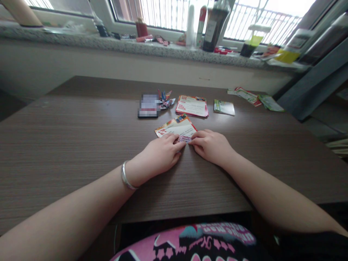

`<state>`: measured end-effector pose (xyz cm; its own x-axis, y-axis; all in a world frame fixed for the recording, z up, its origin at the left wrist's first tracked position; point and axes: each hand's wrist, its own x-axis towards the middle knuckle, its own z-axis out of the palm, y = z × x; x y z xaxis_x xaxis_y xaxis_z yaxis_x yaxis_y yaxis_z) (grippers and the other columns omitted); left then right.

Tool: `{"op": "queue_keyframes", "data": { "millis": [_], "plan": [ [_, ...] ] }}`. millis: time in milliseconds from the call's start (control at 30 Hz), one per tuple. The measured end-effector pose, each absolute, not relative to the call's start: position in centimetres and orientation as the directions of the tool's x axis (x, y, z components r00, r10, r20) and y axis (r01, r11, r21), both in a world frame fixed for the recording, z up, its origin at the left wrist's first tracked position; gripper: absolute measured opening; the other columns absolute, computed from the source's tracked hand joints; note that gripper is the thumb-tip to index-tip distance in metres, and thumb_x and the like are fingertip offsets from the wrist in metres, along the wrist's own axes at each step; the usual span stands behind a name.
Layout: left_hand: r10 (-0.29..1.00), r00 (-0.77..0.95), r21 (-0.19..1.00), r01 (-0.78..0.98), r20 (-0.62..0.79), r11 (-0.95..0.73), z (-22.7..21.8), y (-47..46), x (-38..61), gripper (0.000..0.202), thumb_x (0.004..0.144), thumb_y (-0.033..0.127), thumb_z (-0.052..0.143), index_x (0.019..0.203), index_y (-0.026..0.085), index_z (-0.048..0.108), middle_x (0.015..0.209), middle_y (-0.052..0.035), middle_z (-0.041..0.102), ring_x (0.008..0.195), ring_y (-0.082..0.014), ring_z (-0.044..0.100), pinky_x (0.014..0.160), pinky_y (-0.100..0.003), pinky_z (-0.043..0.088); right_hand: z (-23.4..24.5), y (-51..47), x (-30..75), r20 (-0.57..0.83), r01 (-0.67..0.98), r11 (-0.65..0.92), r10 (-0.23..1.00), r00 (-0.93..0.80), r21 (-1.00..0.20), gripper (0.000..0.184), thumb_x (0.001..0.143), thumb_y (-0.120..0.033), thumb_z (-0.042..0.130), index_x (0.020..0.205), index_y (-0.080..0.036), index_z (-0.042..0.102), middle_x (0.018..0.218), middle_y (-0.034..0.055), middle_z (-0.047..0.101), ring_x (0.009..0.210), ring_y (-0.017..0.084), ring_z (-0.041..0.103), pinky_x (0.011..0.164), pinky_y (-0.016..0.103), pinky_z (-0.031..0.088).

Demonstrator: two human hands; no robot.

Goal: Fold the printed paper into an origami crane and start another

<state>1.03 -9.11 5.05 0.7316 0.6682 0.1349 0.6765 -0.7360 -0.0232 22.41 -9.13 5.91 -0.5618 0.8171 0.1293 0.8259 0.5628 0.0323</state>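
Note:
A printed paper card [178, 127] lies slanted on the table in front of me, with a white middle and a red and orange border. At its near edge a narrow pink patterned strip [185, 139] shows, apparently a folded-over part. My left hand [164, 150], with a silver bangle at the wrist, presses its fingers on the card's near left side, thumb at the strip. From the other side my right hand [210, 145] pinches the strip's right end between thumb and fingers. Both sets of fingertips nearly meet, and they hide part of the near edge.
Beyond the card lie a phone [148, 108], a folded paper piece [166, 100], a stack of printed cards [191, 106] and a smaller card stack [224, 107]. Loose paper strips [248, 96] lie at the far right. Bottles [214, 29] stand on the windowsill [168, 50].

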Motion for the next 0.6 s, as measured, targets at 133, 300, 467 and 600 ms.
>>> {"op": "queue_keyframes", "data": {
  "millis": [133, 300, 467, 600],
  "plan": [
    [0.666, 0.734, -0.027, 0.674, 0.132, -0.738, 5.1, -9.1, 1.0, 0.036, 0.095, 0.028, 0.041, 0.125, 0.018, 0.059, 0.126, -0.0143, 0.057, 0.118, -0.0285, 0.055, 0.098, -0.043, 0.050, 6.3, -9.2, 22.9, 0.101, 0.848, 0.529, 0.842, -0.529, 0.033, 0.031, 0.094, -0.029, 0.046, 0.105, -0.030, 0.074, 0.116, -0.0009, 0.070, 0.099, 0.020, 0.063, 0.077, 0.031, 0.048],
    [0.672, 0.731, -0.028, 0.679, 0.119, -0.733, 5.1, -9.1, 0.9, 0.037, 0.095, 0.028, 0.041, 0.127, 0.019, 0.058, 0.125, -0.0133, 0.057, 0.116, -0.0277, 0.056, 0.098, -0.042, 0.051, 6.8, -9.2, 23.7, 0.079, 0.885, 0.465, 0.881, -0.466, 0.033, 0.028, 0.091, -0.030, 0.049, 0.098, -0.031, 0.076, 0.109, -0.0017, 0.072, 0.097, 0.019, 0.065, 0.071, 0.029, 0.047],
    [0.668, 0.734, -0.028, 0.675, 0.126, -0.737, 5.0, -9.1, 0.8, 0.036, 0.095, 0.029, 0.041, 0.126, 0.020, 0.059, 0.126, -0.0130, 0.057, 0.117, -0.0272, 0.055, 0.099, -0.042, 0.050, 7.1, -8.9, 24.3, 0.056, 0.911, 0.411, 0.909, -0.413, 0.045, 0.028, 0.089, -0.030, 0.049, 0.096, -0.033, 0.076, 0.103, -0.0027, 0.073, 0.092, 0.018, 0.067, 0.065, 0.028, 0.044],
    [0.664, 0.736, -0.030, 0.673, 0.134, -0.739, 4.9, -9.0, 0.8, 0.036, 0.095, 0.029, 0.041, 0.125, 0.020, 0.060, 0.125, -0.0129, 0.057, 0.115, -0.0273, 0.056, 0.098, -0.042, 0.051, 7.2, -8.7, 24.6, 0.018, 0.929, 0.365, 0.930, -0.366, 0.058, 0.027, 0.087, -0.031, 0.051, 0.096, -0.033, 0.077, 0.103, -0.0026, 0.073, 0.091, 0.018, 0.067, 0.063, 0.028, 0.043]
  ]
}}
